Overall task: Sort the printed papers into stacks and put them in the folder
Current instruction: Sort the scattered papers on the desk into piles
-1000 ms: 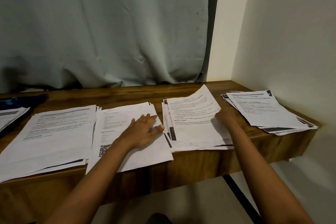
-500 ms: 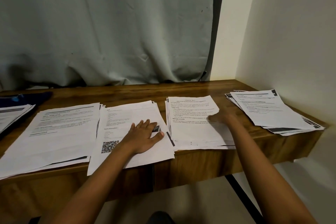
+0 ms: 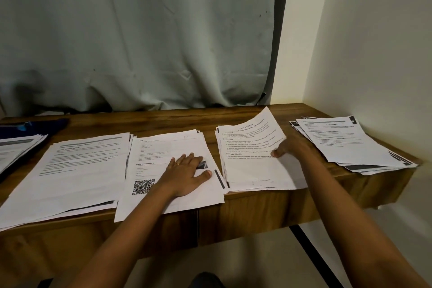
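Observation:
Several stacks of printed papers lie in a row on the wooden table. My left hand rests flat, fingers spread, on the stack with a QR code. My right hand pinches the right edge of the top sheet of the stack beside it; that sheet's far right corner curls up off the pile. A wider stack lies to the left, another at the table's right end. A dark blue folder lies at the far left under more papers.
A grey curtain hangs behind the table. A pale wall closes in the right side. The table's front edge runs just below the stacks, several sheets overhang it, and a black table leg slants down below.
The top sheet of the middle-right stack was lifted, lay flat half a second ago, and now its right side is raised again by my right hand. My left hand has stayed on the QR-code stack.

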### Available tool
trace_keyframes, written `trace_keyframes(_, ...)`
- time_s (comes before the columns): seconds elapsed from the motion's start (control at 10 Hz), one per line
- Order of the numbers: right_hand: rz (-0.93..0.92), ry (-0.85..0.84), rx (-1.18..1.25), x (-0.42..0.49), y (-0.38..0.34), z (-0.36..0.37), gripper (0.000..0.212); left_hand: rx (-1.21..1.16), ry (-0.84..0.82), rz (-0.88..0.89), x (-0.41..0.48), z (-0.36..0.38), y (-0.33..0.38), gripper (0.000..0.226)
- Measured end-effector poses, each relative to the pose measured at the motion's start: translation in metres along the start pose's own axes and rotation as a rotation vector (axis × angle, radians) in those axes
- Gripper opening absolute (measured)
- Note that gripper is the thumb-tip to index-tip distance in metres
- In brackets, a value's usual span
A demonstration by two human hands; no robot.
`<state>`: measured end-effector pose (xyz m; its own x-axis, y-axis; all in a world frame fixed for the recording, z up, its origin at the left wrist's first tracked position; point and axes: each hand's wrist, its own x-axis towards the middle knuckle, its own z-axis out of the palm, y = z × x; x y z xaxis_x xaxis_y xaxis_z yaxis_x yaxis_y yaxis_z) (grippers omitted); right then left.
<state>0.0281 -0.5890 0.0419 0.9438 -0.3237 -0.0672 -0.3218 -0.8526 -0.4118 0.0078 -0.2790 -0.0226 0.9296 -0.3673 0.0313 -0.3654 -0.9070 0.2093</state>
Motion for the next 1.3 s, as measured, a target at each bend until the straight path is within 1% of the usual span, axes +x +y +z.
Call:
trace_keyframes(0.1, 0.015, 0.073, -0.04, 0.001, 0.009, -0.01, 0.073, -0.003, -0.006, -0.004, 0.003, 0.0, -0.001, 0.07)
trace_keyframes(0.2, 0.079, 0.095, -0.035, 0.005, 0.022, -0.012, 0.074, 0.002, 0.003, -0.009, 0.006, 0.001, -0.001, 0.07)
trace_keyframes(0.3, 0.176, 0.101, 0.052, 0.011, 0.028, -0.011, 0.086, -0.011, 0.016, -0.008, 0.005, 0.0, -0.001, 0.069)
trace_keyframes(0.4, 0.277, 0.207, 0.002, 0.013, 0.02, -0.003, 0.088, -0.138, 0.096, 0.013, -0.006, -0.006, 0.0, 0.07)
trace_keyframes(0.5, 0.053, 0.43, -0.092, -0.007, -0.013, 0.006, 0.063, -0.152, 0.147, 0.037, -0.03, -0.018, -0.002, 0.09)
trace_keyframes(0.6, -0.236, 0.215, 0.183, -0.038, -0.059, 0.025, 0.04, -0.047, 0.075, 0.016, -0.062, -0.025, -0.014, 0.121)
trace_keyframes(0.7, -0.289, 0.014, 0.251, -0.066, -0.1, 0.05, 0.032, 0.048, 0.012, -0.02, -0.088, -0.023, -0.032, 0.127)
trace_keyframes(0.8, -0.277, -0.092, 0.182, -0.079, -0.129, 0.068, 0.031, 0.132, 0.015, -0.064, -0.097, -0.017, -0.043, 0.125)
trace_keyframes(0.9, -0.265, -0.142, 0.193, -0.083, -0.145, 0.076, 0.032, 0.176, 0.032, -0.077, -0.099, -0.007, -0.047, 0.121)
trace_keyframes(1.0, -0.239, -0.194, 0.205, -0.084, -0.153, 0.077, 0.037, 0.18, 0.066, -0.072, -0.098, 0.001, -0.049, 0.116)
trace_keyframes(1.1, -0.169, -0.22, 0.246, -0.08, -0.155, 0.078, 0.036, 0.18, 0.068, -0.087, -0.094, 0.001, -0.047, 0.099)
trace_keyframes(1.2, -0.14, -0.216, 0.296, -0.076, -0.156, 0.082, 0.021, 0.167, 0.041, -0.082, -0.091, -0.002, -0.044, 0.089)
trace_keyframes(1.3, -0.142, -0.106, 0.39, -0.068, -0.15, 0.08, 0.019, 0.109, 0.089, -0.058, -0.09, -0.01, -0.049, 0.086)
